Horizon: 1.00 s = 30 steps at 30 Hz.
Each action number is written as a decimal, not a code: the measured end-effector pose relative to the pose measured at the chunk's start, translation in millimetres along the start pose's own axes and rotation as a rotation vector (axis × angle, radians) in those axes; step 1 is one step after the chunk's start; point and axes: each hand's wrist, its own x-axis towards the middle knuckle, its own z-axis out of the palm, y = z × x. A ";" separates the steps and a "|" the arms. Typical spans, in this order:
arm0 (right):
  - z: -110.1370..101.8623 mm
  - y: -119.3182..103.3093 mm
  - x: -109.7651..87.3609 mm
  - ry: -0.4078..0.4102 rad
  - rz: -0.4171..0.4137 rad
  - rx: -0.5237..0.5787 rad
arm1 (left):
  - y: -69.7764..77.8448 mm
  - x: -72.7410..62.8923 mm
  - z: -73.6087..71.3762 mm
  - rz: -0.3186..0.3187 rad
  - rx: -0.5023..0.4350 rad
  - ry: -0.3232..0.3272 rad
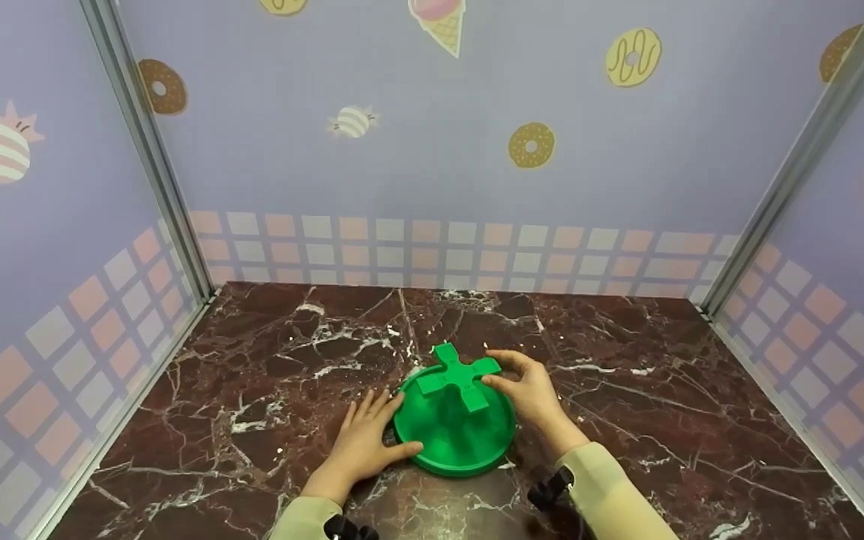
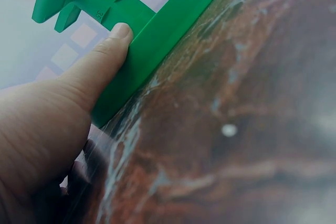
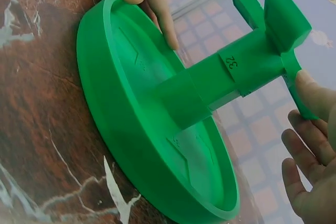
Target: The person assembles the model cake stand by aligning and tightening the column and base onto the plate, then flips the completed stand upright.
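Observation:
A round green dish (image 1: 432,442) with a raised rim stands on the stone-patterned table. From its middle rises a green post (image 3: 210,82) with small figures such as 32 on its side, ending in a four-armed cross top (image 1: 462,377). My left hand (image 1: 366,442) rests at the dish's left edge, thumb (image 2: 107,51) laid straight on the rim and the other fingers stretched along the outside. On the right, my right hand (image 1: 533,386) pinches one arm of the cross between thumb (image 3: 315,90) and index finger. Its other fingers are spread, clear of the piece.
The dark red marbled table (image 1: 237,360) has small pale specks on it. Behind it stands a lilac wall (image 1: 439,180) printed with sweets and tiles, and side panels with metal corner posts (image 1: 158,165) close it in left and right.

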 end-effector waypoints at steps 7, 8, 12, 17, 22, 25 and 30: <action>3.7 -2.1 -0.5 0.044 -0.032 0.003 | 0.2 0.4 -0.4 -0.007 0.010 -0.004; 4.0 -2.5 -0.8 0.048 -0.037 0.000 | 0.2 0.4 -0.4 -0.007 0.011 -0.004; 5.3 -1.7 -1.5 0.061 -0.039 -0.036 | 0.3 -0.5 -0.1 -0.007 0.007 -0.007; 6.8 -0.4 -2.6 0.078 -0.045 -0.064 | 1.0 -0.5 0.0 -0.002 0.009 -0.006; 7.8 0.5 -4.6 0.088 -0.064 -0.092 | 0.5 -0.2 0.6 -0.001 0.019 -0.002; 9.3 0.7 -5.8 0.100 -0.065 -0.084 | 0.4 0.0 0.7 0.000 0.020 0.002; 11.9 -2.4 -8.1 0.116 -0.044 -0.042 | 0.8 0.3 0.4 -0.002 0.021 -0.002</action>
